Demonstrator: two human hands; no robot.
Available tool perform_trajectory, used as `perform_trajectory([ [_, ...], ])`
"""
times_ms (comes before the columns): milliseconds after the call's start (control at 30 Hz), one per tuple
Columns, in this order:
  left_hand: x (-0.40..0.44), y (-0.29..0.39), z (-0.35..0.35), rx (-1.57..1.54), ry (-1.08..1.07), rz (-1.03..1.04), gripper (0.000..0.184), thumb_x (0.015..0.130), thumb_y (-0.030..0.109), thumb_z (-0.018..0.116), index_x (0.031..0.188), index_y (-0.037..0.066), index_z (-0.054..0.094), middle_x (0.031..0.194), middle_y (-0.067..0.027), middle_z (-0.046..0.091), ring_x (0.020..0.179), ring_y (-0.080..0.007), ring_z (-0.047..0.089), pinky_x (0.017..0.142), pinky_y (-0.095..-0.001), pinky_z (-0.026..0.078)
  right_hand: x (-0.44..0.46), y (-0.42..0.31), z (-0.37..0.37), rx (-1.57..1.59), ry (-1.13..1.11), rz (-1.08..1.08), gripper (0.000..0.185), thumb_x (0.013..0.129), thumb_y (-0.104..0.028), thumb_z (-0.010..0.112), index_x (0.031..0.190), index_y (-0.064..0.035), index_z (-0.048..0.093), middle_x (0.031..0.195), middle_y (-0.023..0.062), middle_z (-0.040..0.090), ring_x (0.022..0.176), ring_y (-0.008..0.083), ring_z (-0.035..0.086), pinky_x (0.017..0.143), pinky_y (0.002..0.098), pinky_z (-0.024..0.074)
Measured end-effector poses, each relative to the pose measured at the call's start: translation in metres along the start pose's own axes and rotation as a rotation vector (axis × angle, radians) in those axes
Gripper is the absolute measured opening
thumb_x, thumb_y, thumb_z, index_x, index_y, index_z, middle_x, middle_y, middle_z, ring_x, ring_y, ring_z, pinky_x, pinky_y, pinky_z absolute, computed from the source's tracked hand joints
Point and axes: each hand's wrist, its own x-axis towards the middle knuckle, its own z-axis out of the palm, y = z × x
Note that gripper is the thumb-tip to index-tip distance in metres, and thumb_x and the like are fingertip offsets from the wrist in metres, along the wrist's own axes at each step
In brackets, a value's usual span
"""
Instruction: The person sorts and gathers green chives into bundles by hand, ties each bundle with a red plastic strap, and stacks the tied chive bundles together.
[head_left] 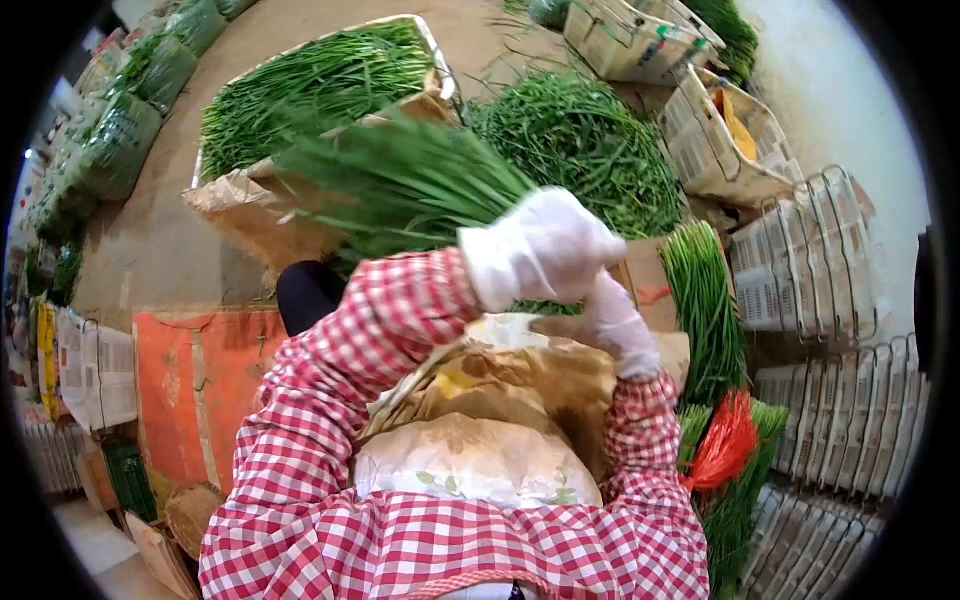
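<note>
My left hand [545, 245], in a white glove, is closed around a bunch of garlic chives [420, 185]. The green leaves fan out to the left and are blurred by motion. My right hand [618, 322], also gloved, meets the left hand from below. Its fingers look bunched together, but what they hold is hidden behind the left hand. Under my arms a brown and white sheet [490, 395] covers my lap. Just right of my right hand lie tied-looking rows of chives [703, 310], with a red plastic bundle [725, 440] below them.
A large lined crate [440, 60] full of chives stands ahead left. Beside it is a loose heap of greens [585, 150]. White plastic crates [725, 135] line the right wall. Bagged greens [115, 145] stand far left, near an orange mat [165, 385].
</note>
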Motion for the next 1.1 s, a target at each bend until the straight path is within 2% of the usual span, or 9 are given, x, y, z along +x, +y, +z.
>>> perform_trajectory([
  [167, 0.02, 0.044, 0.087, 0.613, 0.066, -0.144, 0.016, 0.074, 0.021, 0.065, 0.071, 0.008, 0.056, 0.066, -0.0056, 0.056, 0.06, -0.0202, 0.056, 0.057, -0.0343, 0.05, -0.007, 0.016, 0.064, 0.287, -0.137, 0.161, 0.06, 0.073, -0.03, 0.073, 0.12, -0.0041, 0.048, 0.098, 0.0127, 0.064, 0.084, 0.0256, 0.062, 0.076, 0.0351, 0.0494],
  [233, 0.025, 0.042, 0.058, 0.281, -0.122, -0.023, 0.017, 0.072, 0.022, 0.066, 0.068, 0.01, 0.055, 0.063, -0.0044, 0.054, 0.057, -0.0206, 0.055, 0.055, -0.0344, 0.049, -0.007, 0.025, 0.079, 0.35, -0.088, 0.194, 0.055, 0.074, -0.029, 0.072, 0.118, -0.0042, 0.05, 0.096, 0.0119, 0.064, 0.083, 0.0244, 0.062, 0.075, 0.0342, 0.0494],
  [333, 0.038, 0.035, 0.014, 0.065, 0.135, 0.143, 0.016, 0.063, 0.011, 0.062, 0.059, 0.011, 0.047, 0.049, -0.0038, 0.043, 0.043, -0.0231, 0.046, 0.045, -0.0321, 0.043, -0.004, 0.038, 0.089, 0.393, -0.022, 0.211, 0.047, 0.076, -0.027, 0.07, 0.113, -0.0043, 0.052, 0.094, 0.0106, 0.064, 0.081, 0.0225, 0.062, 0.073, 0.033, 0.0494],
  [467, 0.046, 0.028, -0.032, -0.122, 0.383, 0.073, 0.013, 0.058, 0.005, 0.058, 0.06, 0.007, 0.045, 0.05, -0.0046, 0.039, 0.042, -0.022, 0.043, 0.044, -0.0339, 0.038, 0.003, 0.059, 0.095, 0.434, 0.032, 0.268, 0.038, 0.079, -0.025, 0.068, 0.107, -0.0046, 0.054, 0.09, 0.009, 0.065, 0.078, 0.02, 0.061, 0.071, 0.0312, 0.0495],
  [600, 0.057, 0.033, -0.023, 0.177, 0.14, 0.146, 0.018, 0.064, 0.016, 0.063, 0.06, 0.009, 0.047, 0.048, -0.0028, 0.045, 0.041, -0.0189, 0.048, 0.042, -0.0324, 0.043, -0.009, 0.082, 0.106, 0.454, 0.041, 0.345, 0.028, 0.081, -0.022, 0.065, 0.102, -0.0048, 0.057, 0.087, 0.0074, 0.065, 0.076, 0.0175, 0.061, 0.069, 0.0295, 0.0495],
  [800, 0.035, 0.057, 0.045, 0.25, -0.671, 0.294, 0.004, 0.068, 0.013, 0.067, 0.071, 0.011, 0.068, 0.061, 0.0002, 0.06, 0.056, -0.0168, 0.059, 0.048, -0.0318, 0.047, -0.034, 0.124, 0.123, 0.482, 0.032, 0.471, 0.016, 0.085, -0.019, 0.062, 0.093, -0.0051, 0.061, 0.083, 0.0049, 0.065, 0.072, 0.0137, 0.06, 0.066, 0.027, 0.0496],
  [900, 0.0, 0.031, 0.122, 0.232, -0.649, 0.119, 0.006, 0.07, 0.011, 0.066, 0.075, 0.012, 0.068, 0.065, -0.0003, 0.062, 0.061, -0.0192, 0.061, 0.051, -0.0308, 0.047, -0.037, 0.139, 0.12, 0.549, 0.141, 0.506, 0.012, 0.087, -0.017, 0.06, 0.089, -0.0053, 0.063, 0.08, 0.0037, 0.065, 0.07, 0.0118, 0.06, 0.065, 0.0257, 0.0496],
  [1000, -0.018, 0.028, 0.127, 0.294, -0.903, 0.264, 0.013, 0.079, 0.013, 0.056, 0.081, 0.013, 0.069, 0.075, -0.0027, 0.065, 0.074, -0.0206, 0.062, 0.06, -0.0285, 0.048, -0.011, 0.089, 0.059, 0.881, 0.502, 0.49, 0.012, 0.09, -0.014, 0.056, 0.087, -0.0058, 0.064, 0.076, 0.0025, 0.065, 0.063, 0.0085, 0.057, 0.059, 0.0215, 0.0479],
  [1100, -0.074, 0.017, 0.191, 0.257, -0.693, 0.287, 0.018, 0.081, 0.016, 0.054, 0.09, 0.013, 0.069, 0.083, -0.0041, 0.066, 0.078, -0.0224, 0.062, 0.067, -0.0308, 0.049, 0.017, 0.017, 0.012, 0.595, 0.376, 0.082, 0.017, 0.089, -0.018, 0.058, 0.099, -0.0051, 0.063, 0.073, 0.0041, 0.064, 0.059, 0.0106, 0.056, 0.055, 0.0237, 0.0477],
])
